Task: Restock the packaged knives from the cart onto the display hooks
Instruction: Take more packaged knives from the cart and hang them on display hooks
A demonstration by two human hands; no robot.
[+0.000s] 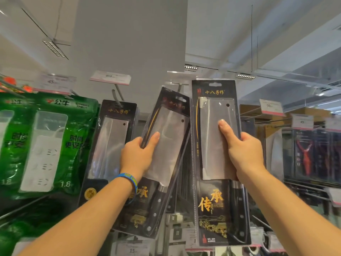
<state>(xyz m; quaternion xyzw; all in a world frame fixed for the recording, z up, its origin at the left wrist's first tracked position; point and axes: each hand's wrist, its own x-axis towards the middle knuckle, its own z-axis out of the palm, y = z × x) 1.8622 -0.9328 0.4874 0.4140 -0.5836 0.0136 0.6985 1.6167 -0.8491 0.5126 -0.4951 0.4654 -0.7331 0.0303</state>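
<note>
Fingers of the left hand are curled round the left edge of a tilted knife pack, thumb pressed on the clear blade window. The right hand grips the right edge of an upright knife pack the same way, thumb across the front.

Head view: both packs are raised in front of the display, side by side, edges touching or nearly so. The tilted one leans right, its hang hole near a blurred hook — whether the hole is on the hook I cannot tell. Just to the left, a hung knife pack sits on its own hook under a price tag. Green power-strip packs hang further left. The cart is not in view.

Risks, as I judge them: the tilted pack's slot could miss the hook tip because of the lean, and a one-edge grip on smooth plastic could let a heavy pack twist or drop. Two packs aimed at one hook may also jam each other.
</note>
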